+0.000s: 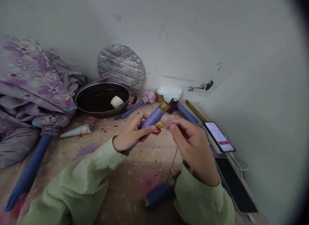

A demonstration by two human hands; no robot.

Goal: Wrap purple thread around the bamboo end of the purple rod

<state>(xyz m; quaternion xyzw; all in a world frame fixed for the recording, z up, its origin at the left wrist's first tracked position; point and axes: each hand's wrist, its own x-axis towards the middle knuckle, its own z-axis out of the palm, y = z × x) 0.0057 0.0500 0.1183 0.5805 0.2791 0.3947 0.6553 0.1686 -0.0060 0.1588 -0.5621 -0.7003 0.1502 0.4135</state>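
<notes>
Dim, flat, greyish light fills the scene, and shadows are soft-edged. The deepest shade lies low between the 2 sleeves (79,183), where the lower thread spool (160,195) is dark and blurred. The right-hand wall (263,122) looks slightly paler than the back wall (173,34). Small glints speckle the foil disc (120,67); 1 phone screen (218,134) glows brightly. Fine detail is smeared, skin on the hands (193,144) included. Black, curved vignetting cuts the right edge.

the left hand (134,132) grips, right hand (191,139) pinches.
</notes>
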